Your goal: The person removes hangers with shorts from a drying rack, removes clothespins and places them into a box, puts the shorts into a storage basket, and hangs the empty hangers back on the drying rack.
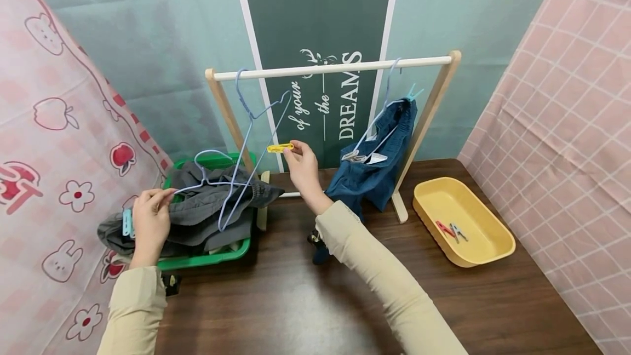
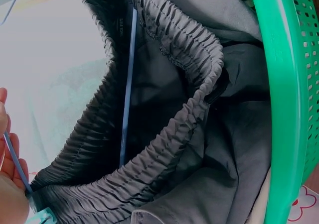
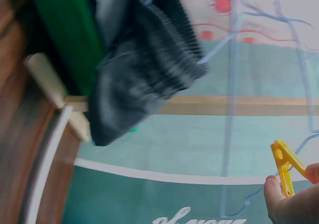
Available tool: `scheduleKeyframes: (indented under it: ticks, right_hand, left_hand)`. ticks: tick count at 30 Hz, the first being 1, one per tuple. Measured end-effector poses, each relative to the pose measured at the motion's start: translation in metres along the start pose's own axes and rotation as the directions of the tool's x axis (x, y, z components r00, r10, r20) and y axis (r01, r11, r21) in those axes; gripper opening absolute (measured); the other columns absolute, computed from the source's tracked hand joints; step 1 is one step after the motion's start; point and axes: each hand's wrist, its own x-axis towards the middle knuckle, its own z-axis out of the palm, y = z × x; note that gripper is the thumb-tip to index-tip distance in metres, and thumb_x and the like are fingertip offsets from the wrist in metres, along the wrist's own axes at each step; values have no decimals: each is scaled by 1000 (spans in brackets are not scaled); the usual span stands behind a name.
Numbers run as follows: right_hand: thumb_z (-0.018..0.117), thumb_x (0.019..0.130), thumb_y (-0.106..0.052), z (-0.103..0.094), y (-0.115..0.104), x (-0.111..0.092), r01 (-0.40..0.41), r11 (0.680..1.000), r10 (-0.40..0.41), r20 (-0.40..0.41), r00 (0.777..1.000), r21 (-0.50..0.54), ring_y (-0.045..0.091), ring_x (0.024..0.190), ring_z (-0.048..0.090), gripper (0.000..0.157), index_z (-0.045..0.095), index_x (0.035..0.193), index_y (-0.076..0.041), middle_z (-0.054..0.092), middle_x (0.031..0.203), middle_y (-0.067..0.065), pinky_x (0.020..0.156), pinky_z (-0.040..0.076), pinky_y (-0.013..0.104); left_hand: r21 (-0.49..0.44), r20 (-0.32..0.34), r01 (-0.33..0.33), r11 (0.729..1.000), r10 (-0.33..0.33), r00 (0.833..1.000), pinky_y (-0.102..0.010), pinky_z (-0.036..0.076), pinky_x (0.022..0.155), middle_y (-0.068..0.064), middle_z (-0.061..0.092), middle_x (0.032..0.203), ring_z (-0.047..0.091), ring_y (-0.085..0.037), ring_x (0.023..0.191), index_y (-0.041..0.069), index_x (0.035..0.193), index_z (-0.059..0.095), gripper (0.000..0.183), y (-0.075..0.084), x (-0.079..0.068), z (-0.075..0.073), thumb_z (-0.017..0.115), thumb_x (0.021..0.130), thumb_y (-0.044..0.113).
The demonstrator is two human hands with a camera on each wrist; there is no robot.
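Observation:
In the head view my left hand (image 1: 150,221) pinches one end of a blue hanger (image 1: 204,182). That hanger runs inside the gathered waistband (image 2: 164,159) of dark grey trousers (image 1: 202,218), which lie over a green basket (image 1: 212,259). A light-blue clothespin (image 1: 127,223) sits at the waistband's left end, beside the hand. My right hand (image 1: 303,166) holds a yellow clothespin (image 1: 280,148) between thumb and fingers, in the air right of the trousers. In the right wrist view the yellow clothespin (image 3: 285,167) is apart from the trousers' free corner (image 3: 129,94).
A rack with a white rail (image 1: 315,72) carries a bare blue hanger (image 1: 251,114) and blue trousers (image 1: 355,179) hung on another hanger, with a light-blue clothespin (image 1: 414,92). At right, a yellow tray (image 1: 475,218) holds a red clothespin (image 1: 445,228) and a grey clothespin (image 1: 458,233).

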Motion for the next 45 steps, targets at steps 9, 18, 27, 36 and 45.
scheduleKeyframes:
  ticks: [9, 18, 27, 36, 45]
  right_hand:
    - [58, 93, -5, -13, -45, -7, 9, 992, -25, 128, 991, 127, 29, 122, 57, 38, 50, 130, 3, 50, 132, 20, 102, 47, 36]
    - [60, 92, -4, -45, -83, -13, 46, 985, -82, 210, 974, 169, 28, 124, 56, 42, 49, 131, 2, 52, 135, 18, 103, 46, 35]
    - [56, 93, -1, -98, -109, -13, 89, 944, -135, 126, 983, 318, 10, 104, 58, 36, 51, 128, 3, 54, 118, 3, 95, 49, 21]
    - [61, 88, 4, -151, -115, -11, 161, 778, -126, -100, 987, 607, 13, 92, 60, 20, 60, 106, -5, 57, 105, 7, 81, 54, 16]
    - [62, 83, 14, -204, -103, -6, 298, 509, 4, -348, 937, 808, 20, 77, 64, 19, 60, 100, 5, 58, 100, 12, 71, 57, 22]
  left_hand:
    - [1, -20, 4, 1000, -4, 1000, -36, 26, 73, -25, 56, 92, 33, -2, 77, -11, 95, 68, 14, -2, -1, 1, 57, 91, -5]
    - [17, -11, 9, 1000, -9, 1000, -37, 26, 73, -26, 56, 93, 38, -27, 76, -11, 95, 68, 13, -4, -1, 1, 58, 90, -4]
    - [13, -1, 19, 1000, -19, 1000, -37, 26, 74, -26, 56, 94, 40, -32, 79, -11, 97, 67, 14, -2, 0, 1, 57, 91, -3]
    - [23, 2, 36, 999, -36, 999, -37, 26, 74, -26, 56, 95, 41, -34, 80, -11, 97, 67, 15, -1, -1, 0, 57, 91, -2]
    - [18, 6, 35, 999, -35, 999, -36, 25, 74, -26, 56, 96, 40, -32, 79, -11, 98, 68, 16, -2, -1, 1, 56, 92, -1]
